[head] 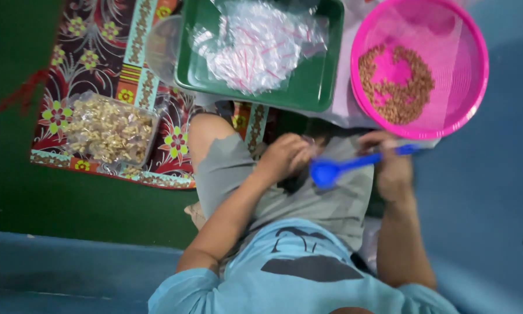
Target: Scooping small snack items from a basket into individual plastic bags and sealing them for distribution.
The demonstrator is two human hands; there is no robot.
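From the head camera, looking straight down, the person sits on the floor in grey shorts and a light blue shirt, both hands raised over the lap. The right hand (394, 168) has its fingers (383, 142) curled tight round the handle of a blue scoop (331, 170), whose bowl points toward the left hand and hangs just above the shorts. The left hand (284, 156) sits just beside the scoop's bowl, fingers bunched together; it seems to pinch something small and clear, but blur keeps me from telling what, or whether it truly has hold of it.

Just beyond the right hand stands a round pink basin (447, 125) with a ring of brown, grain-like bits scattered across its bottom. To its left, touching or nearly touching, lies a green tray (322, 87) piled with small clear plastic bags (255, 46) edged in red. Further left, a clear bag of pale nut-like pieces (110, 129) rests on a patterned mat (98, 52) in red, black and green with flower motifs. The mat lies on a dark green floor (17, 168), well apart from the hands, while the basin side sits on a blue surface (488, 192)
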